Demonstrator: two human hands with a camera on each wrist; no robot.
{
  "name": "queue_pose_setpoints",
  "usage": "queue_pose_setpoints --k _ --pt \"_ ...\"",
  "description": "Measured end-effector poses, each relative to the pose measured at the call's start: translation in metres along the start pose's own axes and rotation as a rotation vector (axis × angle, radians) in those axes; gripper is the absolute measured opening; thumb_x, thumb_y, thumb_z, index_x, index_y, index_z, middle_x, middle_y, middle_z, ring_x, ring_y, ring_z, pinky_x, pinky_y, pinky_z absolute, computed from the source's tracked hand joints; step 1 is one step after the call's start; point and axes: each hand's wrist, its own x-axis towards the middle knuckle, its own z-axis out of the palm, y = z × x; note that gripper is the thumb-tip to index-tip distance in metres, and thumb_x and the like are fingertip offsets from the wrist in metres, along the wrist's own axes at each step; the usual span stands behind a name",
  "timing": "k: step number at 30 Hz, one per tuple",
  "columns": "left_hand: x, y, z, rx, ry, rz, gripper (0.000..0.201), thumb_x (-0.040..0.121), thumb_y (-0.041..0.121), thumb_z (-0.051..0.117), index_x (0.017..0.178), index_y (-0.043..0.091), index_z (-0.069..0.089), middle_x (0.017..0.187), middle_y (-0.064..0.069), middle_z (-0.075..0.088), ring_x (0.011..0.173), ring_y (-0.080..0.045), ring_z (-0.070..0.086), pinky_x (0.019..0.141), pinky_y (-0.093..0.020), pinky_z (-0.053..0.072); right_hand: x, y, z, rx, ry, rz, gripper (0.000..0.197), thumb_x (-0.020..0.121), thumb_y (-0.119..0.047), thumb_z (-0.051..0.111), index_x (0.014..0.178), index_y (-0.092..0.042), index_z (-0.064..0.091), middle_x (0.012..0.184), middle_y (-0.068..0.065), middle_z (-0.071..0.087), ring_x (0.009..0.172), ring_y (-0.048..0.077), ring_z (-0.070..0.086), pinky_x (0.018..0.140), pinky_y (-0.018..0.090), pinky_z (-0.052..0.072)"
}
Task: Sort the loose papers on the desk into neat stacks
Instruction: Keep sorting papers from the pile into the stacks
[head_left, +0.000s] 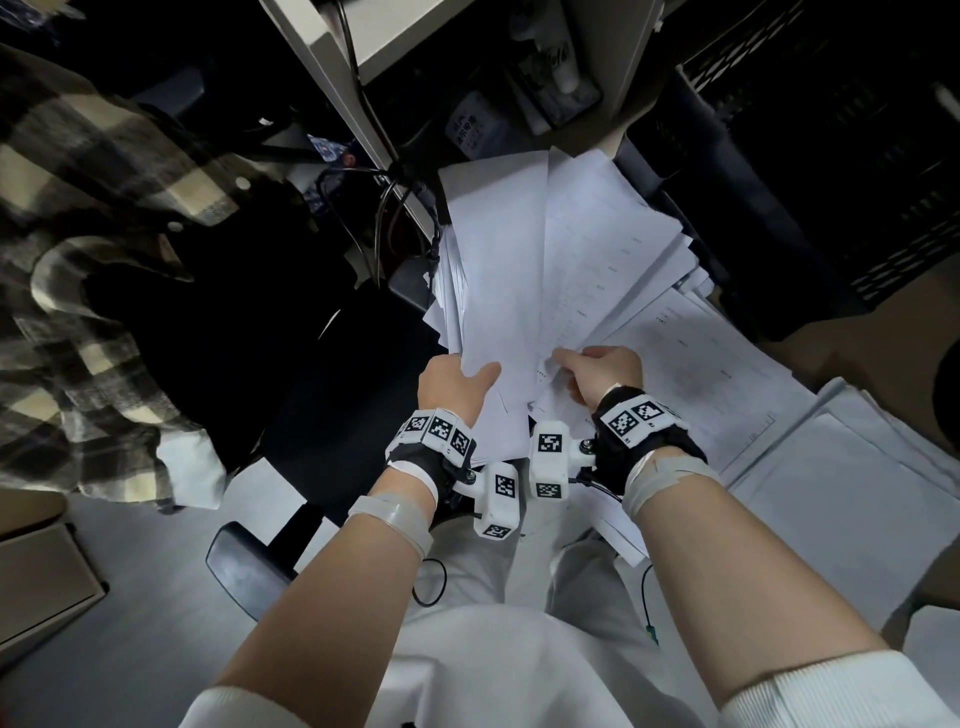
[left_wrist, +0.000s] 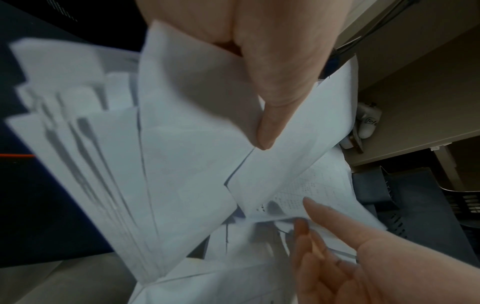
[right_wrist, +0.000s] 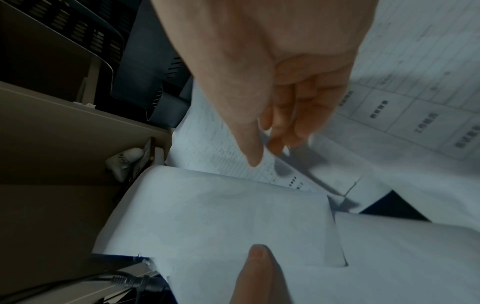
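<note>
While my left hand (head_left: 453, 382) pinched the fanned sheets (head_left: 498, 291) at twelve o'clock, my right hand (head_left: 605, 371) gripped a printed sheet (head_left: 597, 260); loosely fanned, they could slide off the desk (head_left: 852, 353) edge.

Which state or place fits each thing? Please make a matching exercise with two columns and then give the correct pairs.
Things:
1. left hand
2. right hand
3. plaid shirt
4. flat stacks

States or places:
A. draped at far left
B. holds the fanned bundle, thumb on top
C. lying on the desk at right
D. pinches a printed sheet

Pairs: 1-B, 2-D, 3-A, 4-C
</note>
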Motion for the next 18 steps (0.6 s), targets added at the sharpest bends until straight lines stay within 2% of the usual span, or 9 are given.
queue_pose_setpoints --k 2,5,8,10,12,15,16,17,18 --pt "0.000 0.001 -0.001 0.006 -0.001 0.001 0.032 0.086 0.032 0.072 0.088 0.000 0.072 0.088 -0.006 0.073 0.080 -0.024 0.067 0.069 -0.032 0.053 -0.002 -0.001 0.003 0.074 -0.021 -0.035 0.022 0.072 -0.027 0.085 0.071 -0.016 0.066 0.068 0.006 0.070 0.059 0.022 0.061 0.073 0.042 0.059" --pt "-0.002 0.002 -0.004 0.000 -0.001 0.001 0.028 0.087 0.031 0.072 0.089 0.003 0.073 0.084 -0.001 0.070 0.076 -0.019 0.064 0.062 -0.024 0.045 -0.002 -0.005 0.008 0.060 -0.037 -0.049 0.021 0.072 -0.029 0.085 0.081 -0.016 0.071 0.072 0.002 0.072 0.058 0.020 0.064 0.076 0.044 0.061" --pt "-0.004 0.001 -0.007 -0.014 0.009 -0.012 0.028 0.087 0.030 0.073 0.093 0.004 0.073 0.085 0.000 0.070 0.077 -0.018 0.064 0.065 -0.023 0.044 0.000 -0.007 0.004 0.011 0.003 -0.038 0.029 0.073 -0.034 0.082 0.074 -0.015 0.061 0.073 0.010 0.073 0.069 0.029 0.072 0.075 0.044 0.061" --pt "-0.005 0.001 -0.008 -0.015 0.008 -0.013 0.028 0.086 0.031 0.072 0.092 0.004 0.073 0.085 -0.001 0.071 0.078 -0.019 0.065 0.066 -0.024 0.045 0.001 -0.007 0.001 -0.020 0.017 -0.045 0.030 0.074 -0.032 0.079 0.071 -0.010 0.059 0.067 0.010 0.071 0.067 0.030 0.072 0.071 0.038 0.060" --pt "-0.007 0.001 -0.009 -0.011 0.009 -0.004 0.027 0.086 0.030 0.072 0.090 0.004 0.073 0.085 -0.001 0.072 0.078 -0.020 0.066 0.065 -0.024 0.046 0.000 -0.006 0.001 -0.061 0.032 -0.086 0.025 0.075 -0.026 0.073 0.071 -0.004 0.062 0.064 0.007 0.068 0.061 0.025 0.064 0.062 0.029 0.052" --pt "-0.009 0.005 -0.010 -0.001 0.035 0.006 0.026 0.086 0.029 0.071 0.087 0.003 0.073 0.083 -0.003 0.072 0.076 -0.021 0.065 0.068 -0.031 0.053 -0.002 -0.007 -0.004 -0.067 0.156 -0.169 0.020 0.078 -0.022 0.061 0.071 -0.004 0.058 0.062 0.005 0.056 0.054 0.021 0.045 0.056 0.027 0.036" --pt "-0.010 0.007 -0.010 0.006 0.046 0.001 0.026 0.086 0.028 0.070 0.085 0.003 0.072 0.081 -0.003 0.071 0.075 -0.022 0.065 0.070 -0.033 0.053 -0.004 -0.008 -0.009 -0.058 0.212 -0.187 0.016 0.082 -0.020 0.057 0.072 -0.007 0.056 0.065 0.004 0.054 0.054 0.021 0.042 0.058 0.027 0.032" --pt "-0.011 0.008 -0.009 0.015 0.057 -0.005 0.024 0.085 0.028 0.069 0.082 0.004 0.071 0.078 -0.001 0.069 0.073 -0.022 0.064 0.068 -0.032 0.053 -0.010 -0.011 -0.016 -0.047 0.275 -0.180 0.012 0.087 -0.018 0.053 0.080 -0.009 0.058 0.075 0.007 0.058 0.060 0.023 0.046 0.061 0.027 0.032" --pt "-0.012 0.011 -0.008 0.025 0.065 -0.013 0.023 0.085 0.028 0.068 0.077 0.007 0.069 0.073 0.002 0.067 0.071 -0.021 0.063 0.064 -0.030 0.052 -0.013 -0.011 -0.024 -0.031 0.337 -0.162 0.015 0.093 -0.018 0.049 0.095 -0.008 0.060 0.091 0.012 0.063 0.072 0.028 0.055 0.064 0.028 0.032"
